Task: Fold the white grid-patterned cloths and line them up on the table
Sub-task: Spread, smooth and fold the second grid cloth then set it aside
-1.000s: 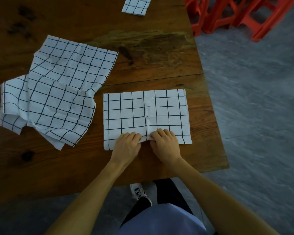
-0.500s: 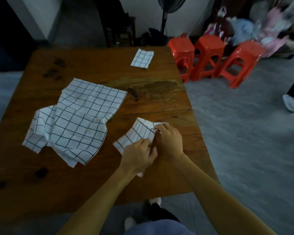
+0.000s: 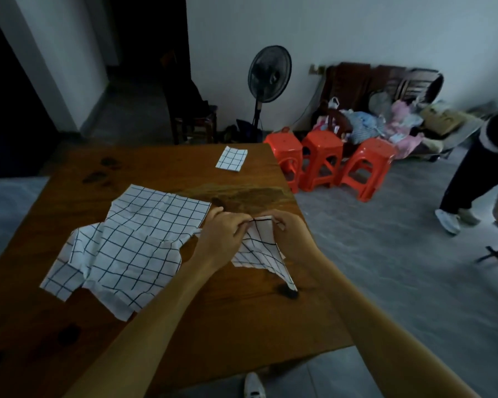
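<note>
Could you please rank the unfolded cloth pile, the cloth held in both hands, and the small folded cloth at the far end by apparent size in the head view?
1. Unfolded cloth pile, largest.
2. Held cloth.
3. Folded cloth, smallest, though it lies farthest from the camera.

Head-worn view, forward-down over table point(image 3: 227, 311)

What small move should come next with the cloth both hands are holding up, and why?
Probably carry the cloth toward the far folded cloth and lay it down beside it. The left hand and right hand pinch its top edge, its lower corner trails on the table, and unfolded cloths still wait.
</note>
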A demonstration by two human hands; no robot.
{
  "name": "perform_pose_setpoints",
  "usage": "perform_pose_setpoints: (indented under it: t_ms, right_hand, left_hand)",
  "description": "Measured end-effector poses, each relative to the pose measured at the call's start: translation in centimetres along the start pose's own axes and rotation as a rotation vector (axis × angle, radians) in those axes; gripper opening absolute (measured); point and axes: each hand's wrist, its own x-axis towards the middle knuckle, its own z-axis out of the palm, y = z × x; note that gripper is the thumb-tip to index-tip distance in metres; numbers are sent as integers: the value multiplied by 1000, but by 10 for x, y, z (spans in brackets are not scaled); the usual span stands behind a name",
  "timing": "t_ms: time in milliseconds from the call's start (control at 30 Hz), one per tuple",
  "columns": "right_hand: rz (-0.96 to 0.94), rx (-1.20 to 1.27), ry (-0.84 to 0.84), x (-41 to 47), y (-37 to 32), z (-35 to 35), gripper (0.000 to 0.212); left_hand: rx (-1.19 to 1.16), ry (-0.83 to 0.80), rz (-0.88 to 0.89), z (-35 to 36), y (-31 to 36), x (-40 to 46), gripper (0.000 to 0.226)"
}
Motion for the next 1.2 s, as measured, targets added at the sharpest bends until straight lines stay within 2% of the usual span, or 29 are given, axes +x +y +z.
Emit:
perform_pose_setpoints:
  t_ms: [67, 200, 367, 533, 767, 900, 1033, 1133, 1200]
  right_hand:
    - [17, 64, 14, -5, -5, -4, 36]
    - [109, 263, 114, -10, -10, -8, 20]
    - [89, 71, 140, -4, -17, 5, 16]
    - [91, 125, 233, 2, -19, 5, 14]
    - [-16, 26, 330, 8, -21, 6, 13]
    - [-178, -105, 278, 13, -26, 18, 12]
    - [-271, -142, 195, 18, -31, 28, 14]
    - [-210, -209, 161, 15, -19, 21, 17]
    - [-59, -179, 165, 8, -6, 13, 14]
  left_hand:
    - [-22, -3, 12, 0, -2, -1, 22]
    - [-55, 21, 12, -5, -8, -1, 21]
    - [-64, -3, 3, -15, -8, -6, 25]
    - [-117, 11, -46, -29, -8, -18, 20]
    - [-118, -41, -145, -31, -35, -43, 18]
    - [-185, -75, -165, -37, -17, -32, 39]
    - [-224, -18, -144, -34, 2, -8, 19]
    - [-283, 73, -187, -35, 0, -5, 11]
    - [-299, 103, -217, -40, -8, -8, 9]
